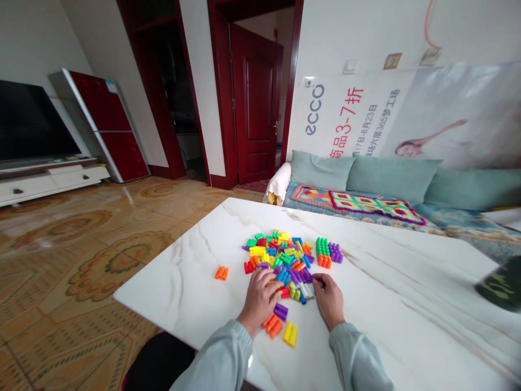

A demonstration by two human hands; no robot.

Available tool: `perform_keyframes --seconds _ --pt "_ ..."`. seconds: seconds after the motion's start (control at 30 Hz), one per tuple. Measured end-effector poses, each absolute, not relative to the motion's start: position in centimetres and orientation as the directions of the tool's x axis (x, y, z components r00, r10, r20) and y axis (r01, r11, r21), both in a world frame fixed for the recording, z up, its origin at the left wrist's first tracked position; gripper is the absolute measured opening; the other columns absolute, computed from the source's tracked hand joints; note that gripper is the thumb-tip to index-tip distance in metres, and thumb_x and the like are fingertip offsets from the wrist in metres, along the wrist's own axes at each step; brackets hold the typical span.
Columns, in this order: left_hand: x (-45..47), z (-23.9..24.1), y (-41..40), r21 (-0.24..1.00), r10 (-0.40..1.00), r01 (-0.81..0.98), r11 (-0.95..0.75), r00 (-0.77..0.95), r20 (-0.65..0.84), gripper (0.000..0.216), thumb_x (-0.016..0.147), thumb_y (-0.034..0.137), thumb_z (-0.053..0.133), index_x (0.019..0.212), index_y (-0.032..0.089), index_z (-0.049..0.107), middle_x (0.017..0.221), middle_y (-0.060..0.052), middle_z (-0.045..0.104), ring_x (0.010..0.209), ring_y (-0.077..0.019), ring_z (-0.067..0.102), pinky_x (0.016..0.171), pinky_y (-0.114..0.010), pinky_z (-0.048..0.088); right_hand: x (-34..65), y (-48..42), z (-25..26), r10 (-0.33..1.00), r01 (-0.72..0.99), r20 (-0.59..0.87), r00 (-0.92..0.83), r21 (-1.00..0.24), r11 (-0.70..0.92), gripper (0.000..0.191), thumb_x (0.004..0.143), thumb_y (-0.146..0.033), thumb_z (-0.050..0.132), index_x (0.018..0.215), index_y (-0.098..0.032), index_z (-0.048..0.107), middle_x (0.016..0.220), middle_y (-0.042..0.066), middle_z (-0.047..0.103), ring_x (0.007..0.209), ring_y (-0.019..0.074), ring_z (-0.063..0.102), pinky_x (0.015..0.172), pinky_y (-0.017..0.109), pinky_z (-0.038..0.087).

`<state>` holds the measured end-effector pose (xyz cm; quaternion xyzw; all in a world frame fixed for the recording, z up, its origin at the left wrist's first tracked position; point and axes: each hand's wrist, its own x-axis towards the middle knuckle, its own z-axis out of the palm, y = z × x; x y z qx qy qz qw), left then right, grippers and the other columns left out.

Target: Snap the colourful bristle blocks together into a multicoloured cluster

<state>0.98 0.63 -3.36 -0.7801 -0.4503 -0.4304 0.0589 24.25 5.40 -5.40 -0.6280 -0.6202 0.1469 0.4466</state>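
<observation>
A pile of small ridged plastic building blocks (286,258) in many colours lies on the white marble-patterned table (183,282). My left hand (260,296) rests at the pile's near left side, fingers spread and bent over blocks, close to a blue block (284,276). At the right edge, my right hand (329,300) has its fingers curled in beside the purple block (304,276) and the white block (308,291); what they pinch, if anything, is hidden. Nearer me lie a purple block (280,311), orange blocks (272,326) and a yellow block (290,334).
Right of the pile, green blocks (322,246), purple blocks (336,252) and orange blocks (324,262) sit lined up together. One orange block (222,272) lies apart on the left. A camouflage-patterned object (502,285) is at the table's right edge. Behind stands a sofa (391,179).
</observation>
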Motion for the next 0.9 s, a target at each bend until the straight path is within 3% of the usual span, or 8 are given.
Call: perform_keyframes --seconds 0.13,0.3,0.43,0.6,0.9 --pt "0.91 -3.54 0.68 0.305 0.647 0.725 -0.617 0.247 0.721 0.017 0.086 0.011 0.060 0.087 0.023 0.073 0.093 -0.005 0.066 0.102 -0.0221 0.058 0.092 -0.043 0.050 24.38 5.49 -5.85 0.910 0.654 0.373 0.183 -0.737 0.170 0.033 0.076 -0.042 0.047 0.086 -0.020 0.069 0.083 0.006 0.071 0.075 0.0218 0.065 0.070 0.033 0.048" --pt "0.73 -3.82 0.76 0.314 0.634 0.713 -0.627 0.234 0.737 0.025 0.086 0.006 0.056 0.087 0.024 0.074 0.088 -0.004 0.064 0.094 -0.0205 0.058 0.085 -0.039 0.052 24.40 5.43 -5.81 0.912 0.659 0.376 0.167 -0.730 0.181 0.033 0.077 -0.041 0.046 0.086 -0.020 0.069 0.083 0.006 0.070 0.073 0.0212 0.063 0.069 0.033 0.048" --pt "0.60 -3.74 0.67 0.343 0.654 0.722 -0.601 0.197 0.731 0.038 0.083 -0.001 0.047 0.088 0.025 0.074 0.087 -0.005 0.063 0.094 -0.0199 0.057 0.086 -0.039 0.052 24.29 5.25 -5.38 0.910 0.663 0.378 0.168 -0.727 0.180 0.033 0.076 -0.040 0.045 0.084 -0.019 0.069 0.083 0.006 0.070 0.073 0.0211 0.063 0.069 0.033 0.048" --pt "0.59 -3.41 0.45 0.365 0.680 0.738 -0.568 0.171 0.713 0.039 0.081 -0.001 0.045 0.085 0.025 0.074 0.087 -0.005 0.061 0.095 -0.0208 0.058 0.087 -0.041 0.054 24.20 5.14 -5.20 0.908 0.660 0.379 0.177 -0.730 0.177 0.032 0.075 -0.039 0.046 0.084 -0.020 0.069 0.083 0.006 0.071 0.074 0.0213 0.063 0.070 0.033 0.048" --pt "0.44 -3.40 0.19 0.400 0.679 0.755 -0.520 0.081 0.730 0.049 0.086 0.001 0.043 0.121 0.028 0.064 0.119 -0.007 0.058 0.117 -0.0216 0.055 0.101 -0.041 0.050 24.34 5.15 -5.40 0.907 0.670 0.390 0.158 -0.717 0.192 0.032 0.077 -0.039 0.045 0.086 -0.019 0.069 0.085 0.006 0.070 0.076 0.0211 0.063 0.072 0.033 0.048"
